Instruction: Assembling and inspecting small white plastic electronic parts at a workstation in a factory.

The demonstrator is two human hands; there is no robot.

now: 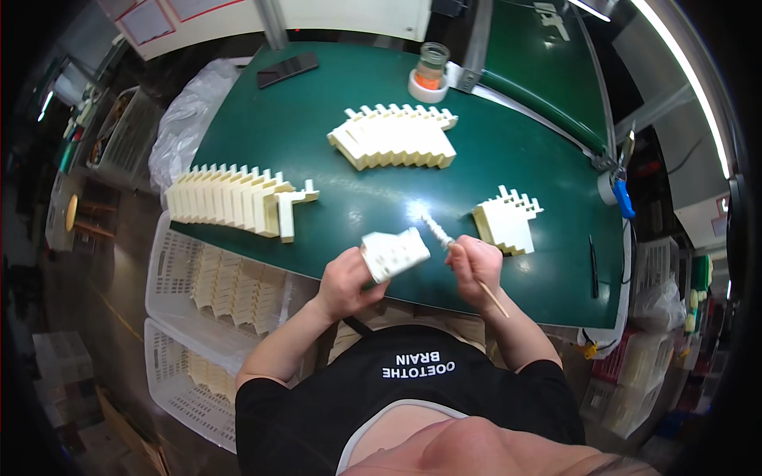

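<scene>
The left hand's fingers are curling round a cream-white, blocky plastic-looking piece; the right hand's are pinching a slim wooden stick, its ragged white tip pointing between ten and eleven o'clock, near the piece. At six o'clock, white capital lettering is showing upside down across a black short-sleeved shirt. Red-edged sheets are hanging past ten, their print too small to read. A dark-green tabletop is bearing cream stepped stacks at ten, twelve and two, plus a flat black phone at eleven; white perforated plastic baskets are standing between eight and nine
</scene>
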